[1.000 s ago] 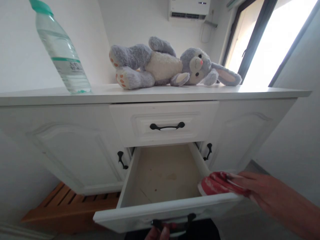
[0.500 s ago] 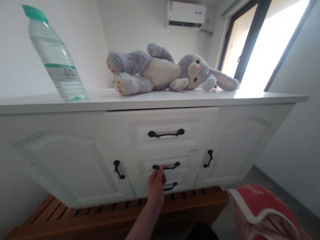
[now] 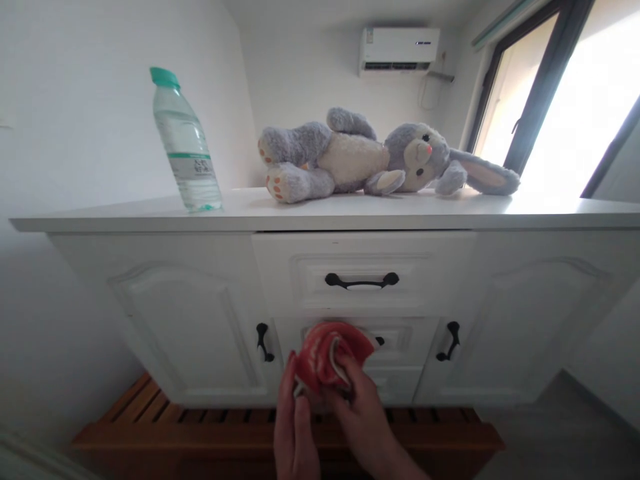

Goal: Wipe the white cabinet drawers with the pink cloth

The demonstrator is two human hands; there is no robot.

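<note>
A bunched red cloth (image 3: 325,353) with a pale edge is between my two hands, in front of the middle drawer (image 3: 410,340). My right hand (image 3: 357,407) grips it from the right, fingers pressed into its folds. On the left side, my left hand (image 3: 295,427) has straighter fingers and pinches the cloth's edge by the thumb. The cloth hides most of the middle drawer's black handle (image 3: 380,341); only its right end shows. Above it, the top drawer's black handle (image 3: 362,281) is in full view. My hands and the cloth cover much of the lowest drawer.
On the white cabinet top (image 3: 240,217) stand a water bottle (image 3: 187,147) with a green cap and, lying on its side, a grey plush rabbit (image 3: 350,160). Doors with black handles flank the drawers. A slatted wooden bench (image 3: 210,433) runs below.
The red cloth has come from the lower right to the middle drawer in my right hand. My left hand has left the drawer handle and now touches the cloth. The view has shifted left.
</note>
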